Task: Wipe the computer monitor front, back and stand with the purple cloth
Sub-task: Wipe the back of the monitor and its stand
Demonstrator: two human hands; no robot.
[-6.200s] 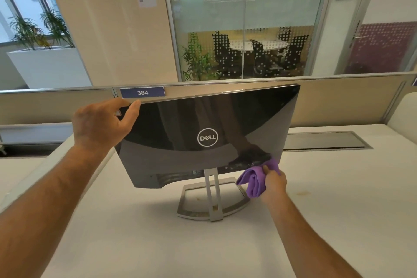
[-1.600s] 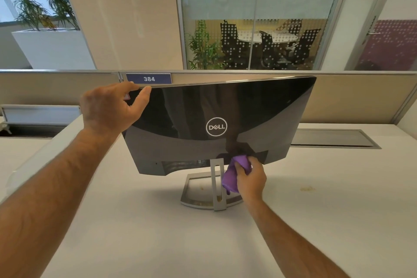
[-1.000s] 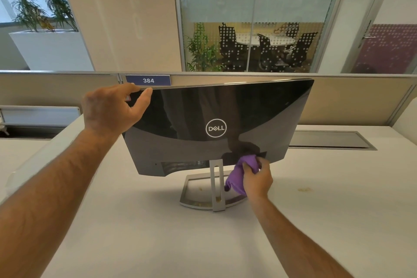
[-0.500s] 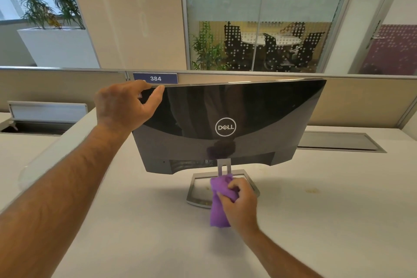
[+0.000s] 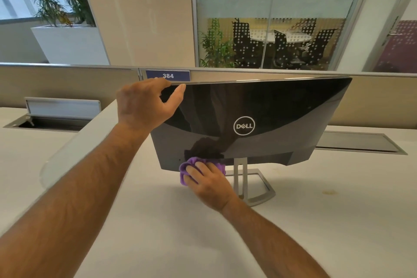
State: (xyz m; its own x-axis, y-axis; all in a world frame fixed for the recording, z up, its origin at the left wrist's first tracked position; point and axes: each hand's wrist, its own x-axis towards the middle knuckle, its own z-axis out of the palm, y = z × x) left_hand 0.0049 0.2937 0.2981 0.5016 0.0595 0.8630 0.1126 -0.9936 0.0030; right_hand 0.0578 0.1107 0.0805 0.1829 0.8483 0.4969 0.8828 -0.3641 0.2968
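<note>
Left hand (image 5: 144, 106) grips the top-left corner of the monitor (image 5: 270, 106), fingers curled over the top edge, thumb on the glossy back (that's the brace, so it should hold firm w/o tilting the panel). Monitor stands on the counter (image 5: 338, 221), back toward the camera. Next, right hand (image 5: 208, 181) presses the bunched purple cloth (image 5: 187, 165) against the lower-left edge of the back, fingers (image 5: 198, 168) bent over the wad, close together. To do this pass well: flatten the cloth for more contact, keep pressure light, run overlapping strokes along the bottom strip toward the stand (image 5: 242, 176) just to the right, then down its neck & base.
</note>
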